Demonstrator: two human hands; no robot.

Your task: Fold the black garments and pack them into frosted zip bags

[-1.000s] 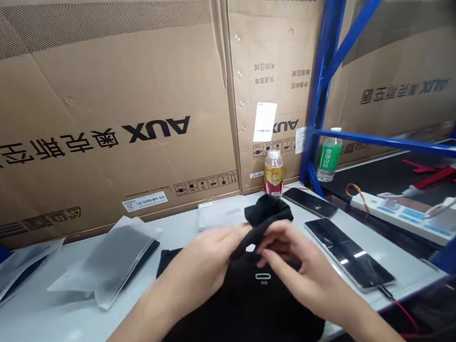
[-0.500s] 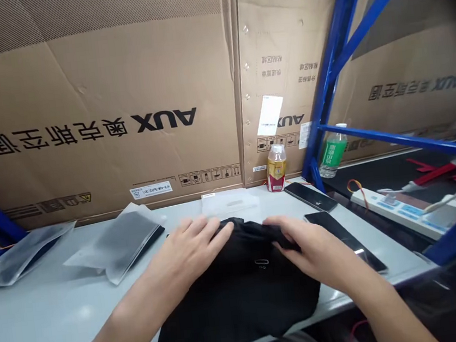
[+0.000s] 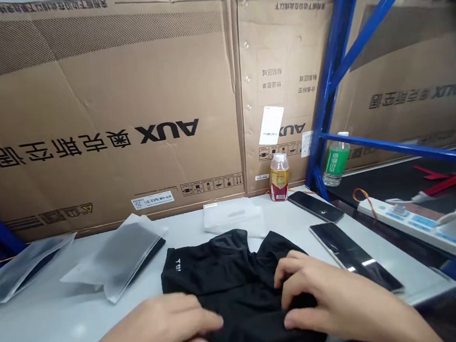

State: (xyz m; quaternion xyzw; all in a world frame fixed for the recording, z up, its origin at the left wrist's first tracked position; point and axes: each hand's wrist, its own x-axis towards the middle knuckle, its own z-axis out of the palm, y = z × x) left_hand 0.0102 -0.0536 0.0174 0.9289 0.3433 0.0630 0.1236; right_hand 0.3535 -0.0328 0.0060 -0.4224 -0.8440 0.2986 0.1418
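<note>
A black garment (image 3: 234, 302) of thin stretchy fabric lies spread on the white table, with pale letters near its upper left corner. My left hand (image 3: 168, 331) rests over its lower left side, thumb and forefinger apart and no cloth visibly pinched. On the right, my right hand (image 3: 320, 297) touches the cloth with curved, spread fingers, the thumb away from the forefinger. The garment's near edge is partly hidden by my hands and the frame's bottom.
Frosted plastic bags (image 3: 128, 253) lie on the left, and a flat white packet (image 3: 233, 214) beyond the garment. Two dark phones (image 3: 355, 255), a small drink bottle (image 3: 279, 177) and a power strip (image 3: 415, 224) are on the right. Large cartons (image 3: 96, 98) and a blue rack post (image 3: 326, 94) stand behind.
Both hands have let go of the garment's gathered far edge and moved nearer to me. The garment now lies flatter, its lettered corner showing. The view has tilted up slightly.
</note>
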